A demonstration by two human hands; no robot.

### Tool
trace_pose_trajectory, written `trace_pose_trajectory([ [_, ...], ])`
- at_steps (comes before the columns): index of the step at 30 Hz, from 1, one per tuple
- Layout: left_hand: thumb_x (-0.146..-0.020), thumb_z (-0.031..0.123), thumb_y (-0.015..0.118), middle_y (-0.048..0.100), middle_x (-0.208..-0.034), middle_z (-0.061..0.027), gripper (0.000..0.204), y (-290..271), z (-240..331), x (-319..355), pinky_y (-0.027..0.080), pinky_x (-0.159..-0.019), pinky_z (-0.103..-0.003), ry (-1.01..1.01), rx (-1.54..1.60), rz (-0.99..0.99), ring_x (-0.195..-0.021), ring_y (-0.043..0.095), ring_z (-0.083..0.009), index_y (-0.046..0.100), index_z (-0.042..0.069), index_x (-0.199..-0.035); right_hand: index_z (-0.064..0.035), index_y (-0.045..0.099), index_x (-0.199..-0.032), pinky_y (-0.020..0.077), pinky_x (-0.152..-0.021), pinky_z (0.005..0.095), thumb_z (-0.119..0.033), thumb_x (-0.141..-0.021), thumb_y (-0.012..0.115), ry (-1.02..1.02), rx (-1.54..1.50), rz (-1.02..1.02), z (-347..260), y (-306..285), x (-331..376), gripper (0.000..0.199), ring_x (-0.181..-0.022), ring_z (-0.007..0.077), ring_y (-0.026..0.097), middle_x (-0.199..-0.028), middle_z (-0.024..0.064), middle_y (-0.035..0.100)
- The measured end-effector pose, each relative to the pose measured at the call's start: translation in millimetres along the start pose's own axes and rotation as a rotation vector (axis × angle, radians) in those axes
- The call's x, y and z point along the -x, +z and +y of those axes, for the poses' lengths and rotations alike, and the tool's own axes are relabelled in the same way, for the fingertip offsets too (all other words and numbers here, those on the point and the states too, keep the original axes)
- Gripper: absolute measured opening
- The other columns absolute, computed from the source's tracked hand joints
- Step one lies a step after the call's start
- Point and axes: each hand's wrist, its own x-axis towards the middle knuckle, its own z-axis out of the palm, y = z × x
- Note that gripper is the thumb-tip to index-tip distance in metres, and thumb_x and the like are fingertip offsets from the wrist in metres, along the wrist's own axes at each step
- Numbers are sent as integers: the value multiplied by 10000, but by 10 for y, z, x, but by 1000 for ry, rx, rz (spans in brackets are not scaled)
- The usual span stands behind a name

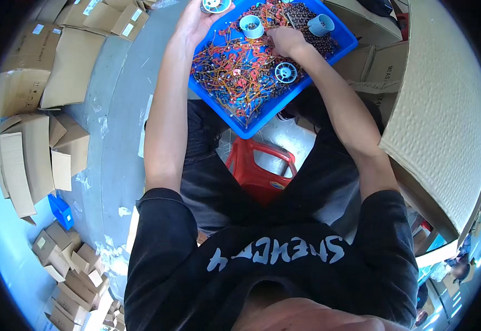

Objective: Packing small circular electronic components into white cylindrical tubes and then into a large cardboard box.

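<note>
A blue plastic tray (245,132) in front of me holds a tangle of small red and dark parts with thin orange leads (235,83). Dark round beads (301,14) lie heaped at its far right. My left hand (197,23), over the tray's left edge, grips a light-blue and white round plastic piece with spokes. Inside the tray, my right hand (286,42) has its fingers bent closed among the small parts; whatever they pinch is hidden. A pale blue cup (253,34) stands close to those fingers. Another pale blue cup (321,25) sits tilted to the right. Nearer me rests a spoked round piece (286,72).
Under the tray, between my legs, is a red plastic stool (257,171). A large cardboard box (445,110) rises close at my right. Several open cartons (28,71) line the left side, with a small blue bin (61,212) among them. Plastic scraps (103,127) litter the grey floor.
</note>
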Motion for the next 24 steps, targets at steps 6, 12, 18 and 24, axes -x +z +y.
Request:
trace_pose_trajectory([
  [6,-929,351,528,637,-958,-88,319,363,-157,15,498,-887,-402,173,-288,362,-913,618,-209,570,51,-1027,-141,617,-1062,521,-773,431,-148,-739,687,4,69,44,77,58,-93,331,-938,313,631,-978,114,659],
  [12,-945,317,477,637,-955,-92,296,275,-92,49,502,-870,-396,247,-256,290,-932,613,-207,572,51,-1035,-116,646,-1020,522,-802,439,-83,-810,580,-124,-34,194,37,74,-69,223,-966,319,631,-1049,131,649],
  [18,-938,281,468,630,-945,-68,267,357,-75,72,505,-837,-375,227,-157,284,-921,608,-198,571,53,-1028,-73,610,-903,506,-763,433,-92,-745,656,-186,-41,161,-44,33,-46,165,-889,321,621,-946,135,637],
  [24,-951,403,305,585,-1158,-188,577,602,-24,213,538,-849,-353,278,-284,307,-1059,584,-393,426,-75,-1250,-47,588,-849,492,-709,430,-94,-722,685,-162,-147,126,86,-252,-39,167,-815,326,621,-828,128,640],
])
